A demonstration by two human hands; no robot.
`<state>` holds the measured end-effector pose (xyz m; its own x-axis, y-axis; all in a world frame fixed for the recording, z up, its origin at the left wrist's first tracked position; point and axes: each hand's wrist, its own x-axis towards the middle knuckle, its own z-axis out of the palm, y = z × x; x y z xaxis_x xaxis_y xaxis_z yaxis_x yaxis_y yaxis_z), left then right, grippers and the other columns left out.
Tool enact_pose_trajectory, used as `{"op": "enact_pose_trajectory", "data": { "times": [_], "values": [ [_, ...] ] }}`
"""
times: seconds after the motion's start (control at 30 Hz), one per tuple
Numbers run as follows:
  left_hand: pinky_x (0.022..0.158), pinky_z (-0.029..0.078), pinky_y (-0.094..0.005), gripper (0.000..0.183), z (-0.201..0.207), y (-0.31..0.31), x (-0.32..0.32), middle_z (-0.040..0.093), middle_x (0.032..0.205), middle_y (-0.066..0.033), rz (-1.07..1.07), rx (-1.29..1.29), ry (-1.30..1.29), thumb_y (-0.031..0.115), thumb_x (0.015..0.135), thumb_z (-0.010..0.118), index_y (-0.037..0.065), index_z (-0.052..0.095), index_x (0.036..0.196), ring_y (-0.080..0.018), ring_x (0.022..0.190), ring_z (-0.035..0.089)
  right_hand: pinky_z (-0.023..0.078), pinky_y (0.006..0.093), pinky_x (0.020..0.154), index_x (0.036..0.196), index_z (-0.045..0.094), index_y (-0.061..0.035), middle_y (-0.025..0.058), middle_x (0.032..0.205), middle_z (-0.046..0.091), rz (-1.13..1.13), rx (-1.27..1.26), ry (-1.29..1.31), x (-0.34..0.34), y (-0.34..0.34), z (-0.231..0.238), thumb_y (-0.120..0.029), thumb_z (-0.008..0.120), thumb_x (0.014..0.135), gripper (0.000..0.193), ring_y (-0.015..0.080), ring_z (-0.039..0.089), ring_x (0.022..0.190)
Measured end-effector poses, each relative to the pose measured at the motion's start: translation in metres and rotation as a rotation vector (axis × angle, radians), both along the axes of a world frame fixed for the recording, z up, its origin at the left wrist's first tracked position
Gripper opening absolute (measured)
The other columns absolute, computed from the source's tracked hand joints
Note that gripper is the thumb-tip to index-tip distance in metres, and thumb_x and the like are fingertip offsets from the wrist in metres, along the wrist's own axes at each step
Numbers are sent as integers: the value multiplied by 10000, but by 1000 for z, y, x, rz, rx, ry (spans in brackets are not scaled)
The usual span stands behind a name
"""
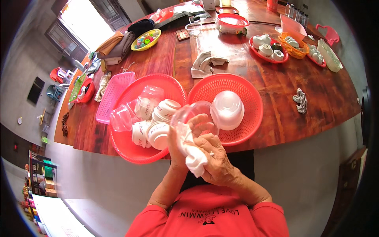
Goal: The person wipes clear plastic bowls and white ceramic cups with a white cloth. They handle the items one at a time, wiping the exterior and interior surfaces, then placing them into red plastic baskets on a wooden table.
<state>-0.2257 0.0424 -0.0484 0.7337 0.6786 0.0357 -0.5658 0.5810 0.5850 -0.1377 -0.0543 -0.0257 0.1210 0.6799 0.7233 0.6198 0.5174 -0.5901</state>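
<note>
A clear plastic bowl [200,107] is held up in front of me, between two red baskets. My left hand [177,148] wraps round its outside, and some fingers show through the plastic. With my right hand [218,164] I grip a white cloth [191,153] that presses against the bowl. The left red basket [125,149] has several white bowls with red marks [159,135] and several clear plastic bowls [121,118] lying in it. In the right red basket [248,122], whitish translucent bowls [229,110] sit upside down, apparently stacked.
A pink tray [114,94] lies left of the baskets. Behind them is a crumpled grey cloth [206,64]; another small cloth [300,100] rests to the right. Red trays of white teaware [268,49] stand far right. A yellow basket [146,40] and folded fabric [117,47] are far left on the wooden table [284,126].
</note>
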Motion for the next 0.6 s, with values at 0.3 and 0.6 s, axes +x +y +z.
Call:
{"op": "enact_pose_trajectory", "data": {
  "times": [0.3, 0.6],
  "values": [
    [949, 485, -388, 712, 12, -12, -12, 537, 1256, -230, 151, 131, 183, 532, 979, 358, -53, 317, 1384, -323, 1104, 590, 401, 354, 775, 1043, 661, -28, 87, 1000, 584, -284, -240, -513, 31, -4, 8, -177, 645, 731, 346, 220, 525, 935],
    [893, 490, -381, 820, 0, -8, -20, 572, 1170, -217, 0, 128, 116, 649, 933, 317, -83, 434, 1282, -274, 1016, 607, 485, 394, 846, 1059, 576, 30, 179, 1067, 566, 280, -246, 32, 11, 9, 11, -6, 607, 779, 284, 338, 573, 993]
  ]
}}
